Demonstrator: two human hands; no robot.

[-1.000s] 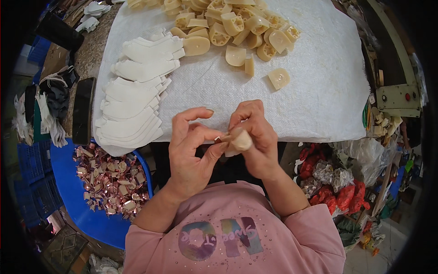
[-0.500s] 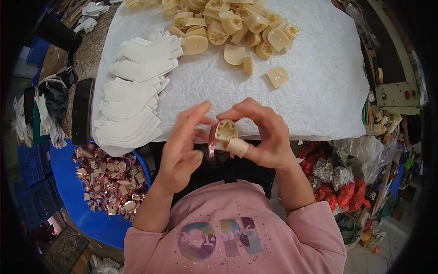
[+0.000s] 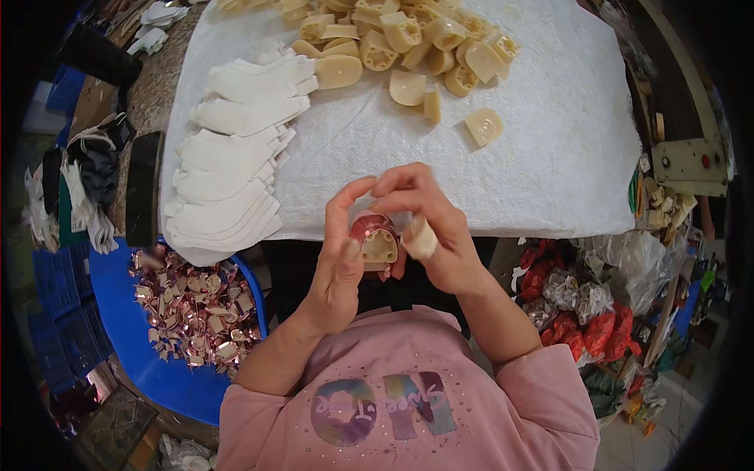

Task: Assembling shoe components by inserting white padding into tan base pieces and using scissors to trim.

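Note:
My left hand (image 3: 334,275) is closed around a small beige shoe heel (image 3: 380,247), hollow side up. A shiny pink cover (image 3: 371,225) wraps the heel's curved wall. Close on its right, my right hand (image 3: 448,239) has its fingers spread and bent over beyond the heel, its taped thumb (image 3: 420,238) apart from it. Part of the fingers behind the heel is hidden. Both hands are just off the table's near edge.
Curved white cut pieces (image 3: 224,173) lie overlapped on the white woven sheet (image 3: 550,173). Bare beige heels (image 3: 400,31) are heaped at the far side. A blue tub (image 3: 118,306) holds many pink-covered heels (image 3: 196,310). A phone (image 3: 144,188) lies at left.
The heel has turned and shifted slightly left into my left hand's grip. My right thumb has come off it, and the right fingers have moved over its far side.

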